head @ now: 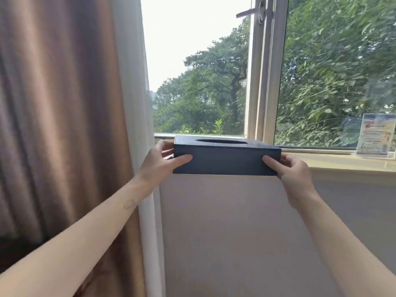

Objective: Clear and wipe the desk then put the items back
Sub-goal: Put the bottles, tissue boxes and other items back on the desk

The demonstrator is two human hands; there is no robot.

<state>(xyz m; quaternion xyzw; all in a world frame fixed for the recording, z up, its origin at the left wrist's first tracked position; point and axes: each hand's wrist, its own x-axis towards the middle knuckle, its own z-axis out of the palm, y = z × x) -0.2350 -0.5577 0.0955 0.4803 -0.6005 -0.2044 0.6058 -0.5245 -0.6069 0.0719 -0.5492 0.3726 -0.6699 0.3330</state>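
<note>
A dark blue tissue box (pixel 227 161) with an oval slot in its top is held level at the height of the window sill (pixel 342 162). My left hand (pixel 160 166) grips its left end, thumb across the front face and fingers behind. My right hand (pixel 293 170) grips its right end the same way. Whether the box rests on the sill or hangs just in front of it I cannot tell. No tissue shows in the slot. The desk is out of view.
A clear acrylic sign holder (pixel 375 136) with a printed card stands on the sill at the far right. A brown curtain (pixel 64 125) and a white sheer (pixel 137 103) hang at the left. Below the sill is a plain wall (pixel 246 232).
</note>
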